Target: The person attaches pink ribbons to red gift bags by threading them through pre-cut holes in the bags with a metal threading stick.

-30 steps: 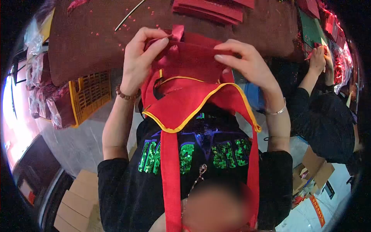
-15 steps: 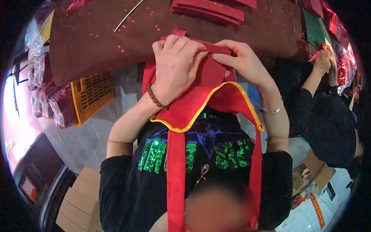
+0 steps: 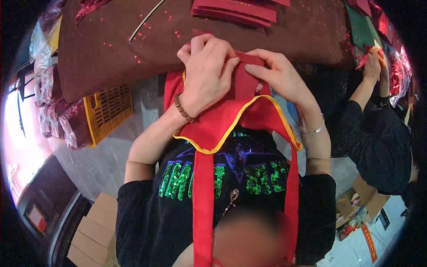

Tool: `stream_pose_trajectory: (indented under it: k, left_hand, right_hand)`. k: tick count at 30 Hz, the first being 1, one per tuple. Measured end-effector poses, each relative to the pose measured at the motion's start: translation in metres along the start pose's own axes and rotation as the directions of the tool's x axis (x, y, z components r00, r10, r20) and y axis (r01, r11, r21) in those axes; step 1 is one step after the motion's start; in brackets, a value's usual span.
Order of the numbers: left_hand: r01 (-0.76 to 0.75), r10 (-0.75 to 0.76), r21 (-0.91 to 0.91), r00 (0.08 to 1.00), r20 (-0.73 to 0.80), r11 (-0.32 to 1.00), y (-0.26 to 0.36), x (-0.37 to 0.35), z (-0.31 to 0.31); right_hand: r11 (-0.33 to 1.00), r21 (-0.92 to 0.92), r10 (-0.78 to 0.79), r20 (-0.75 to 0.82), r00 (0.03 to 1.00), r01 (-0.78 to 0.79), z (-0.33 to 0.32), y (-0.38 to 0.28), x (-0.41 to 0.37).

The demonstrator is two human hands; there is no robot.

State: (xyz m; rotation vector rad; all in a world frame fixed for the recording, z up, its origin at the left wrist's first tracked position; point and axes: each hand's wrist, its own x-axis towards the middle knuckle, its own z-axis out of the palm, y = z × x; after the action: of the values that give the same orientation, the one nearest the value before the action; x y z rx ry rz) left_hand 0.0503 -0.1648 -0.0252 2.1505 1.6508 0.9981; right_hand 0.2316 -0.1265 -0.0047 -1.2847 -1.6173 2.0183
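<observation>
A dark red flat piece point(image 3: 243, 83) lies over the front of my red apron point(image 3: 213, 118) with yellow trim, close to the table edge. My left hand point(image 3: 208, 66), with a brown bead bracelet at the wrist, is bent over the piece's left side, thumb and fingers drawn together on it. Opposite, my right hand point(image 3: 276, 71) pinches the piece's right upper edge between thumb and fingers. Its wrist wears a silver bangle. Part of the piece is hidden beneath the left hand.
Dark red flat pieces point(image 3: 235, 11) are stacked on the brown-covered table point(image 3: 111, 66), near a thin metal rod point(image 3: 146, 20) and scattered red bits. A yellow crate point(image 3: 109, 115) stands left, cardboard boxes point(image 3: 95, 227) below it. At right, a co-worker's hand point(image 3: 371, 66) holds something reddish.
My left hand has shifted slightly right and tilted over the red piece. My right hand keeps its pinch in nearly the same place. The whole view has moved a little.
</observation>
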Motion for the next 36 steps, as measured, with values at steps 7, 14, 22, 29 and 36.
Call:
stream_pose_trajectory:
  k: [7, 14, 22, 29, 36]
  left_hand:
    - [-0.026, 0.03, 0.124, 0.999, -0.031, 0.992, 0.006, -0.003, 0.014]
    - [-0.102, 0.119, 0.183, 0.99, -0.082, 0.978, 0.011, -0.009, 0.013]
    - [-0.097, 0.11, 0.123, 0.989, -0.103, 0.988, 0.013, -0.013, 0.012]
    - [-0.145, 0.164, 0.167, 0.98, -0.109, 0.975, 0.02, -0.013, 0.013]
    - [-0.168, 0.192, 0.166, 0.971, -0.141, 0.972, 0.016, -0.015, 0.013]
  right_hand:
    - [0.961, -0.274, 0.004, -0.103, 0.995, -0.033, -0.001, 0.003, -0.002]
    - [0.861, -0.505, -0.147, -0.116, 0.982, 0.069, 0.004, -0.011, -0.011]
    - [0.88, -0.476, -0.109, -0.185, 0.977, 0.008, 0.013, -0.012, -0.023]
    - [0.815, -0.52, -0.375, -0.139, 0.917, 0.255, 0.012, -0.002, -0.025]
    - [0.874, -0.441, -0.293, -0.14, 0.946, 0.206, 0.011, -0.005, -0.024]
